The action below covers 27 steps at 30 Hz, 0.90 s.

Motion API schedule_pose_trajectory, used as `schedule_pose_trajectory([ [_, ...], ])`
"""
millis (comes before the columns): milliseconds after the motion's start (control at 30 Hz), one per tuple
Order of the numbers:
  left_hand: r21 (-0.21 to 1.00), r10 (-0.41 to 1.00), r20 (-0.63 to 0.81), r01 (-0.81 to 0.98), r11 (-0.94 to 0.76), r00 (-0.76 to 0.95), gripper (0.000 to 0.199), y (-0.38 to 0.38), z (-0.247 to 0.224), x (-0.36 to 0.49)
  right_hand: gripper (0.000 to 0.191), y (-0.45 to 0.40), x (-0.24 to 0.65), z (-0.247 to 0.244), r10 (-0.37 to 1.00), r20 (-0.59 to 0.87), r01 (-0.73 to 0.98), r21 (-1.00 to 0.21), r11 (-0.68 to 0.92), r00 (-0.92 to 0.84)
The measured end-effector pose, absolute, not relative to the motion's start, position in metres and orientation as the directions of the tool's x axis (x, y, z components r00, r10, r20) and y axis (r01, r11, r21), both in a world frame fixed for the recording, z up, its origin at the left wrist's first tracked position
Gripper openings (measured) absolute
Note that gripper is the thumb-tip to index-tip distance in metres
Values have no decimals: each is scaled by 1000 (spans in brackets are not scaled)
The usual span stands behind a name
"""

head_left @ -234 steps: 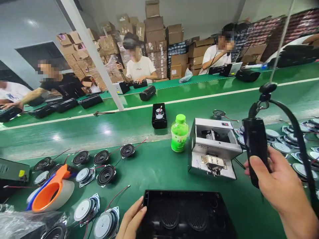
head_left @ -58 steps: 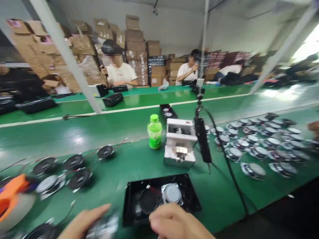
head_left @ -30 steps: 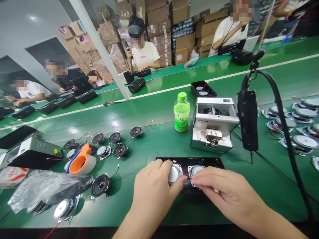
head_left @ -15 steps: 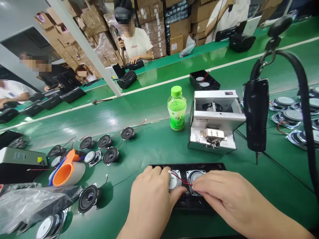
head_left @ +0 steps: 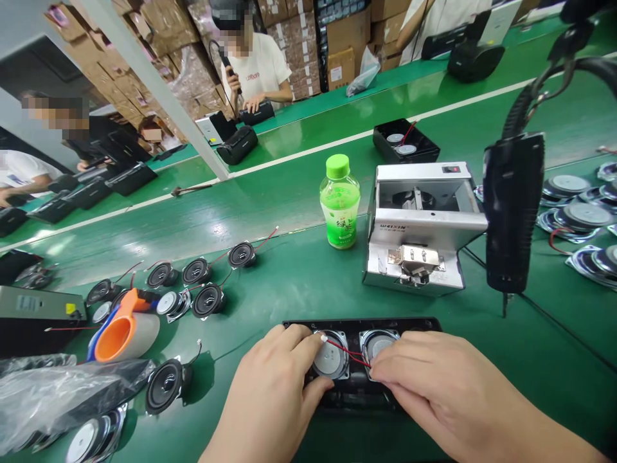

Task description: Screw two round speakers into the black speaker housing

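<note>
The black case (head_left: 414, 324) lies open side up on the green bench (head_left: 289, 289), with both hands over it. The left hand (head_left: 265, 386) is partly open, its thumb apart from the fingers, around the outer edge of the left speaker (head_left: 331, 361); a fingertip is at the white plug (head_left: 324, 337). Whether it grips or only steadies is unclear. The right hand (head_left: 434, 386) is nearly closed, its fingertips drawn together at the right speaker (head_left: 378, 344), where the red wires (head_left: 354, 354) run; whether they pinch wire or frame cannot be told. This two-sided hold probably keeps the speakers from shifting in the case.

The case holds both speakers side by side, backs upward, which leaves the wires within reach. Beyond it, a second case (head_left: 427, 151) holds two more, with a red wire sticking up. Also beyond the first case stand a bottle (head_left: 341, 215) of green drink and a silver machine (head_left: 424, 228) with metal parts in its open bay. The screwdriver (head_left: 513, 212) hangs upright to the right of the case, likely to stay handy. Left of the case are loose speakers (head_left: 166, 386) and a clear plastic bag (head_left: 62, 399).
</note>
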State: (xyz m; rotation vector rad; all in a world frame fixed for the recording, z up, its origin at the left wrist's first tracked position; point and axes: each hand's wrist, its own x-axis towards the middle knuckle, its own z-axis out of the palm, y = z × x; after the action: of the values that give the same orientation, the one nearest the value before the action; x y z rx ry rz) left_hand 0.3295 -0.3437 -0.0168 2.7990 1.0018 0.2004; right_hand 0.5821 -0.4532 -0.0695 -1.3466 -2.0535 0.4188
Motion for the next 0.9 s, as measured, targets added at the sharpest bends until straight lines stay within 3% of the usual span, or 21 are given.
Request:
schedule_pose_trajectory([
  [333,317,679,83,627,-712,729,49,-339,-27,327,25,-454,581,-69,913,316,683,-610,402,-256],
  [900,294,591,184,529,-796,786,51,-337,-28,326,25,-456,582,-65,915,317,723,-569,393,-248],
])
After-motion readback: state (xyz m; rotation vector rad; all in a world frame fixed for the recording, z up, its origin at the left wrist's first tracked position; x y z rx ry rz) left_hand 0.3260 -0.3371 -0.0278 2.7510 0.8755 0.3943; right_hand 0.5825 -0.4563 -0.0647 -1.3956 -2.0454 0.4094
